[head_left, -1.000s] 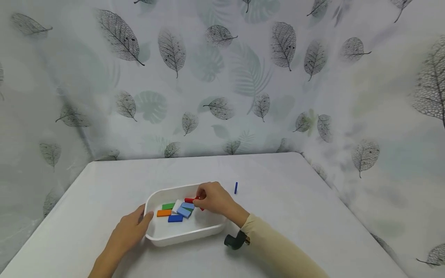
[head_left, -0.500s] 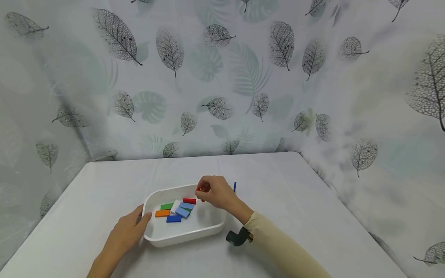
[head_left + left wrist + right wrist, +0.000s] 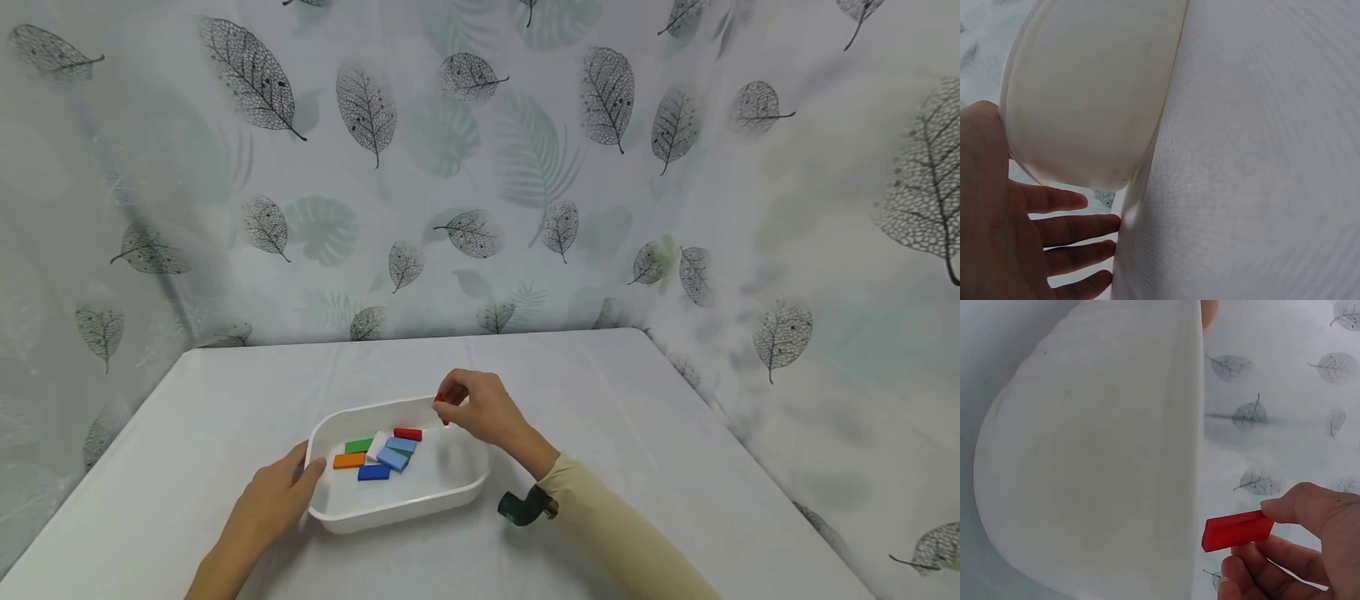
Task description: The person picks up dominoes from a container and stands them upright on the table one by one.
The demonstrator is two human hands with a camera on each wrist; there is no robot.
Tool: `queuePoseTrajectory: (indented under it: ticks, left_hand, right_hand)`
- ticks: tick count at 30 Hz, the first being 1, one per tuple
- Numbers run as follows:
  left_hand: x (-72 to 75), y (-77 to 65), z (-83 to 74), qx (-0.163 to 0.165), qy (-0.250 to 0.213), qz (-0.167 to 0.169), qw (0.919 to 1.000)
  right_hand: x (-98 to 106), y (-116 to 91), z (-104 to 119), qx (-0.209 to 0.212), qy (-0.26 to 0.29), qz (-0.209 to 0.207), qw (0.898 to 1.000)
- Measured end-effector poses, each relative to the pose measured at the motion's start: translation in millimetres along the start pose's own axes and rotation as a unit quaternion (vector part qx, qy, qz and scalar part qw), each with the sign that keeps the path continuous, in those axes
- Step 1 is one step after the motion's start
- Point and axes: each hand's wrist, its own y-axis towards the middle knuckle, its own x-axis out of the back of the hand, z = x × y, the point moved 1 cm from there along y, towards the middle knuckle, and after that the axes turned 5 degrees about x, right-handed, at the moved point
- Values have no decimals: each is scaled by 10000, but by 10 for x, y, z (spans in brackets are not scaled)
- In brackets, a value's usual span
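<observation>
My right hand [image 3: 489, 410] pinches a red block [image 3: 1235, 532] between thumb and fingers, above the far right rim of a white tray [image 3: 408, 509]. In the right wrist view the red block juts out beside the tray's outer wall. At the tray's left end is my left hand [image 3: 272, 493], its thumb over the rim. The left wrist view shows its fingers [image 3: 1075, 230] straight and spread, below the tray wall. Inside the tray lie a second red block [image 3: 408, 434], an orange block [image 3: 348, 461], a dark blue block [image 3: 373, 472], and several green, white and light blue ones.
The tray stands on a white table [image 3: 637, 433]. A leaf-patterned curtain [image 3: 480, 167] surrounds its back and sides. A black wrist camera [image 3: 525, 506] hangs below the right sleeve [image 3: 615, 525].
My right hand has lifted the red block out of the tray, up and to the right to the far rim. It now covers almost all of the blue piece on the table. My left hand stays put.
</observation>
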Motion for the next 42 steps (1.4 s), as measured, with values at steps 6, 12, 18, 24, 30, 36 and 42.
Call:
queuePoseTrajectory:
  ticks: [6,12,18,24,30,36,42]
  left_hand:
    - [-3,-2,-3,-11,-7,-6,10000]
    - [-1,-1,3,6,-20,14,10000]
    - [-13,1,16,54,-15,67,10000]
    - [-4,3,7,59,-31,60,10000]
    - [9,-5,14,-34,-41,15,10000]
    - [11,-16,22,-103,-59,-27,9999]
    - [7,-18,16,-116,-62,-49,9999]
  right_hand:
    - [87,-22,-51,3,-48,-197,9998]
    - [172,-33,-120,92,-87,-432,9990]
    - [273,-49,-184,97,-86,-648,9978]
    - [388,-74,-261,40,-115,-778,9969]
    - [457,-122,-337,-11,-51,-937,9956]
    - [487,-185,-435,-191,-27,-1072,9940]
    - [535,-238,-537,-343,-59,-1071,9936]
